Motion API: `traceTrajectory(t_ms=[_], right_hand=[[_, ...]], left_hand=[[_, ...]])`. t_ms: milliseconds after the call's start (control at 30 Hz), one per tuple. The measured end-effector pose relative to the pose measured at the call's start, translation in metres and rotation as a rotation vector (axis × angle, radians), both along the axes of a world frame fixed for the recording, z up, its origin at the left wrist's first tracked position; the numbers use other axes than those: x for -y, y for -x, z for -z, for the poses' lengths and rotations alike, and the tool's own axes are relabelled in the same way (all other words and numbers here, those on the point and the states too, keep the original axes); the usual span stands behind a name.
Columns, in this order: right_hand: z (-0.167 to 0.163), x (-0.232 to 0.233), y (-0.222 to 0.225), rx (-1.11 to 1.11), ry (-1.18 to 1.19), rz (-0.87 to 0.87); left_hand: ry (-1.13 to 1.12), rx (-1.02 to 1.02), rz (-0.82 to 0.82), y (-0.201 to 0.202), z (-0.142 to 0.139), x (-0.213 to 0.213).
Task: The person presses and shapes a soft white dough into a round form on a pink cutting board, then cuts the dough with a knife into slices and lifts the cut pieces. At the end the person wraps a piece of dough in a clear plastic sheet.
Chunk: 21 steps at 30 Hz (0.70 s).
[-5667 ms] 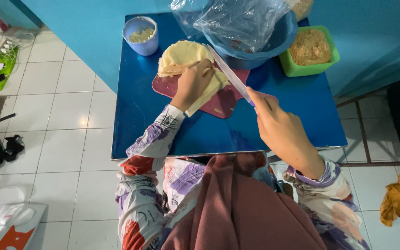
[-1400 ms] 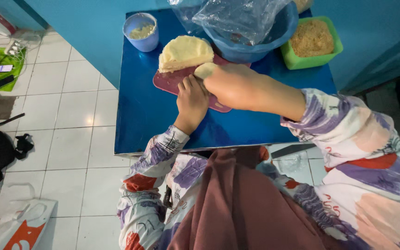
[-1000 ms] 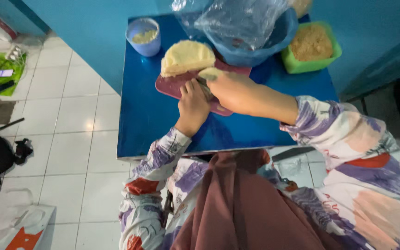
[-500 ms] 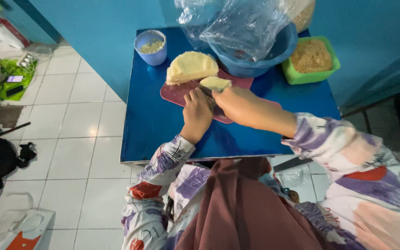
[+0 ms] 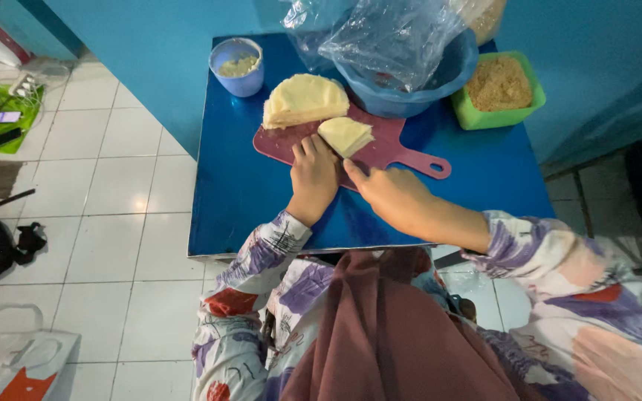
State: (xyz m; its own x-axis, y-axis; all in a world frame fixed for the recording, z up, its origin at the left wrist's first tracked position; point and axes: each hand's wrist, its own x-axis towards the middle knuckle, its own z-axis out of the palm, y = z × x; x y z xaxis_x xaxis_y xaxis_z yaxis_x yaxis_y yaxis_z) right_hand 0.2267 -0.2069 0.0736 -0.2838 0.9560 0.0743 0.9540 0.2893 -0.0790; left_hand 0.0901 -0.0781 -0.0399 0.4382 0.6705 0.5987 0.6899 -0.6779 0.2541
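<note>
With our left hand [image 5: 313,174] flat and empty on the cutting board [image 5: 399,148] and our right hand [image 5: 389,194] loose just beside it, gripping nothing, we seem between cuts, the small wrapper piece [image 5: 345,135] ahead of both needing picking up next

Long sleeves w/ purple, pink, red & white abstract print; maroon cloth draped over front; hands bare

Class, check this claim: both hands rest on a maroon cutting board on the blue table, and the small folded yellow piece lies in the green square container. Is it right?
Not quite. The head view shows the small folded yellow piece lying on the maroon cutting board, just beyond the fingers; the green square container holds brown crumbs. Left hand and right hand do rest on the board.
</note>
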Motion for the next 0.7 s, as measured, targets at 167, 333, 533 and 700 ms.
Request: traceTrajectory(t_ms=[167,333,533,700], right_hand=[[0.006,-0.018,-0.009,-0.138,0.006,0.025],[0.002,-0.008,-0.012,-0.095,-0.026,0.021],[-0.018,0.005,-0.02,-0.066,0.027,-0.044],[-0.025,-0.022,-0.019,-0.128,0.081,-0.053]], left_hand=[[0.016,-0.036,-0.023,0.0,-0.003,0.002],[-0.048,-0.083,-0.098,0.0,-0.012,0.005],[0.017,-0.036,-0.076,-0.001,-0.011,0.006],[-0.036,-0.045,-0.05,0.003,-0.008,0.001]])
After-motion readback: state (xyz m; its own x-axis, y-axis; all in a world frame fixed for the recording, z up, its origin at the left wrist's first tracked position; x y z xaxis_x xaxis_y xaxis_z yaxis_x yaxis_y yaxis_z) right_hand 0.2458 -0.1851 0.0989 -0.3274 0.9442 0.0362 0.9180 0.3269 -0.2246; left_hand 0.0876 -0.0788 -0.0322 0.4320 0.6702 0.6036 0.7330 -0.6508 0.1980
